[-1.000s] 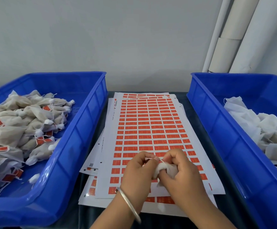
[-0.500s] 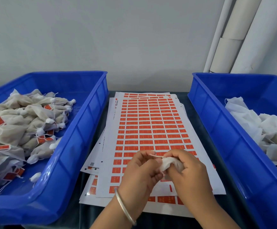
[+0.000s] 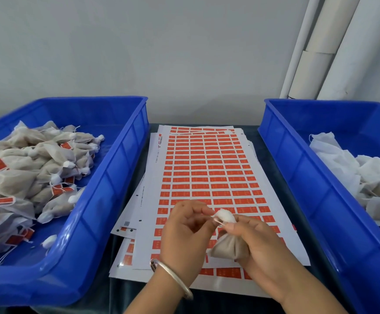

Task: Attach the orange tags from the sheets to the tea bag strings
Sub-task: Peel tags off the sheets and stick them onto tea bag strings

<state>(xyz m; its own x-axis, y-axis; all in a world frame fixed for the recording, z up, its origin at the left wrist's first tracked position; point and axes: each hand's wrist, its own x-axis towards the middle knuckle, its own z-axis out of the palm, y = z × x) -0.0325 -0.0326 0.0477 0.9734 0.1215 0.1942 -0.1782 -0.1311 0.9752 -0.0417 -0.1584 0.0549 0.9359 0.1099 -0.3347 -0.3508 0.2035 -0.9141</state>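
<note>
Nearest me, my right hand (image 3: 259,243) grips the tea bag (image 3: 228,245) by its body, gathered white neck pointing toward 11 o'clock. My left hand (image 3: 184,232) pinches what looks like the string (image 3: 217,220) at that neck, though it's too thin to be sure. I'd draw the string taut and free before reaching for a tag. Beyond, at 12 o'clock, lie the orange tags (image 3: 207,173) on their sheets (image 3: 152,177); finished bags fill the left bin (image 3: 116,177) at 10 o'clock

Tea bag (image 3: 228,245) between both hands (image 3: 220,236)
</note>
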